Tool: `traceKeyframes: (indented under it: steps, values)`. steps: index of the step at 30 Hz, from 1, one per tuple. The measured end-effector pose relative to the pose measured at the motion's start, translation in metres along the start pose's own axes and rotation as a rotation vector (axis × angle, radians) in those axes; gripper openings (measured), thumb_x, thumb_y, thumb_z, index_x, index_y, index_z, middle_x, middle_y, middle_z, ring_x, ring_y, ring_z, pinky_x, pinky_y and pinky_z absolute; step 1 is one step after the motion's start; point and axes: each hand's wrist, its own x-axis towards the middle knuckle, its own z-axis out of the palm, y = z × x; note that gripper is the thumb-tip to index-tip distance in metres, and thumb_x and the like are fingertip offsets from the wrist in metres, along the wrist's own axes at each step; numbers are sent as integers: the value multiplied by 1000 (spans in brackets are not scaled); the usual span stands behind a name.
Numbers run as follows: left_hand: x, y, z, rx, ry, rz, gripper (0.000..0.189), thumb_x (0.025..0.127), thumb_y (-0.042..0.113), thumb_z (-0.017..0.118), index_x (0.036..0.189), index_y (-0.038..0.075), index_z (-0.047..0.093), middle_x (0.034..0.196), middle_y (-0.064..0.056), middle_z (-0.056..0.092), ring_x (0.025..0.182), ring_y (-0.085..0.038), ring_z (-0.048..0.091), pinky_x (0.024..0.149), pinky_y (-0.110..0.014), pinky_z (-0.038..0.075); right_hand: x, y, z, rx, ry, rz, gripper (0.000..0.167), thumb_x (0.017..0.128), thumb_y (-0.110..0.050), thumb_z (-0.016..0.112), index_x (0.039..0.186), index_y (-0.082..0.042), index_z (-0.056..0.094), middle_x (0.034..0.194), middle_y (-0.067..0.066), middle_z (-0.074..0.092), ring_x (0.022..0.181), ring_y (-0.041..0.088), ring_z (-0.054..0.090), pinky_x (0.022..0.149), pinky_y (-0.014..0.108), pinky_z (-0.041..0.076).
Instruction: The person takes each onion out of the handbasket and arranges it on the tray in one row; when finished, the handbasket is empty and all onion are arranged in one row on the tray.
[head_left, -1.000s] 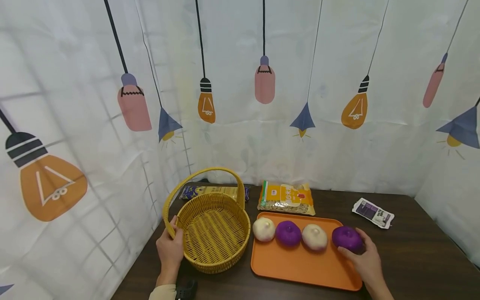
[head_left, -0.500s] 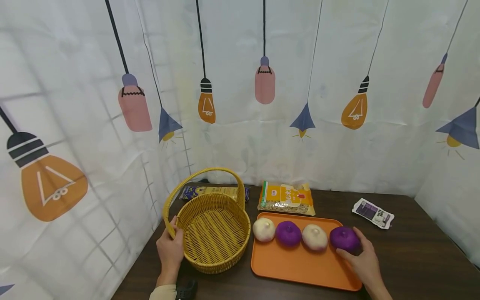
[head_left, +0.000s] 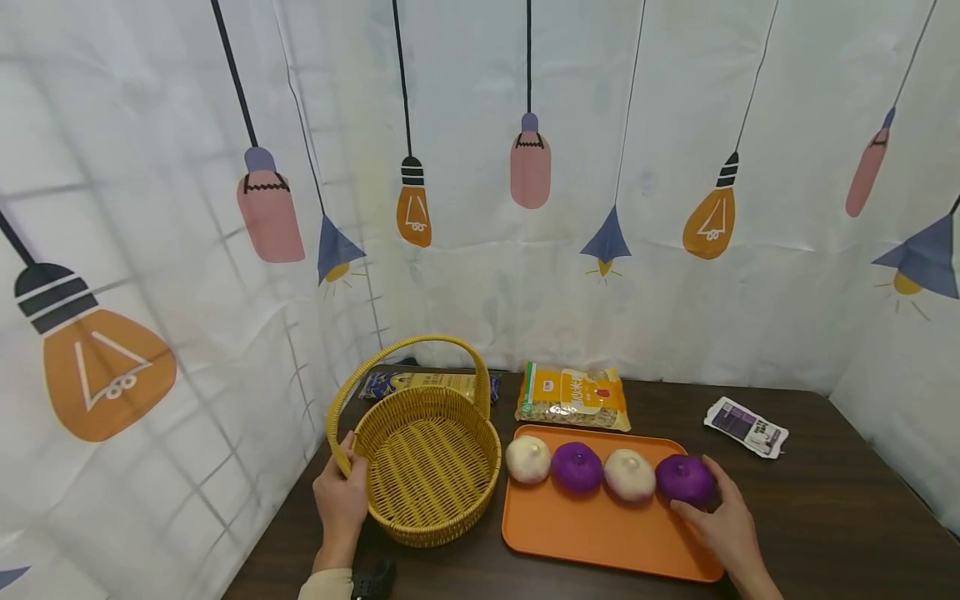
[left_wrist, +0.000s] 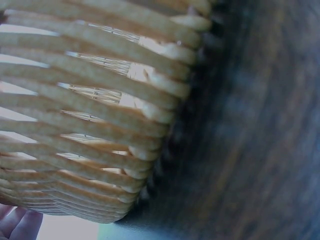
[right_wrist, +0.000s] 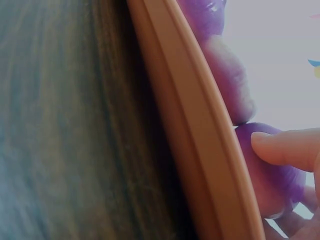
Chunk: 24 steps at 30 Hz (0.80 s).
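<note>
My left hand (head_left: 341,492) grips a yellow woven basket (head_left: 431,537) at its left side, by the foot of the tall handle. Wickerwork fills much of the left wrist view, where the basket wall (left_wrist: 95,110) stands on the dark table and only a few fingertips (left_wrist: 25,225) show. Around the rightmost purple onion (head_left: 684,478), the thumb and fingers of my right hand (head_left: 723,521) are curled. This onion sits at the right end of a row on an orange tray (head_left: 600,533), right beside a white onion (head_left: 630,475). Another purple onion (head_left: 577,467) and a white one (head_left: 528,459) continue the row leftward.
Behind the tray lies an orange-and-clear food bag (head_left: 573,397). A blue-and-yellow packet (head_left: 442,383) is partly hidden behind the basket. To the right, a small white-and-purple sachet (head_left: 746,427) lies on the dark table (head_left: 817,500). A printed curtain (head_left: 480,292) closes off the back.
My right hand has shifted slightly left with the purple onion, bringing it up to the white one. The left hand and the basket have stayed in place.
</note>
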Motion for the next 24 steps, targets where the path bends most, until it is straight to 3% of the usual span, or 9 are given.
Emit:
traceKeyframes:
  steps: [8,11,13,15,18,19,20,22,24]
  values:
    - [-1,1,-1,-3,-3,-9,21,92,0,54,72,5,56,127,-11,65,34,0,17,35,-23,21,1,-1,-2,24,-43,25,101,77,-19,82,153,-2,19,150,35,28,133,52,31,104,61,28]
    - [-1,0,0,-1,-11,-13,16,93,2,54,83,2,66,127,-11,65,33,-1,17,35,-24,21,1,0,-2,42,-16,9,99,76,-18,83,152,1,22,150,34,29,131,50,36,99,28,40]
    - [-1,-1,1,-6,-14,-16,16,93,2,54,84,2,68,128,-10,65,33,-1,17,35,-24,21,0,2,-1,53,10,-2,96,77,-18,83,150,3,24,149,33,31,129,49,39,84,7,36]
    - [-1,-1,0,-8,-17,-20,17,93,3,54,81,1,66,128,-9,64,33,-1,17,35,-24,21,0,2,0,61,26,-2,93,80,-23,81,149,4,26,147,33,33,127,48,42,72,-1,27]
    - [-1,-1,0,-14,-7,-15,15,93,1,55,82,1,66,126,-11,65,34,-1,17,36,-24,21,0,1,1,84,47,29,87,87,-34,73,150,3,25,146,33,35,127,46,41,84,14,38]
    - [-1,-1,1,-15,-2,-15,14,92,1,55,88,1,69,118,-13,69,34,-1,17,35,-24,21,0,0,0,93,50,42,85,90,-38,69,150,3,25,146,33,35,128,46,40,89,23,40]
    - [-2,-1,1,-15,3,-12,17,92,1,55,97,1,71,106,-16,72,34,0,17,36,-24,21,0,0,0,100,53,53,83,92,-41,65,150,2,25,146,32,35,129,45,40,93,31,40]
    - [-2,-1,2,-24,13,-7,18,92,1,55,99,1,72,101,-17,72,35,-1,18,36,-25,21,0,-1,-1,110,51,72,80,95,-45,58,150,3,25,147,32,35,131,45,38,97,45,36]
    - [-2,-1,2,-34,24,-2,17,91,-1,56,96,2,72,100,-16,72,35,-1,20,36,-25,22,0,-1,-2,110,45,82,77,98,-47,52,150,4,25,147,32,34,132,45,38,97,43,36]
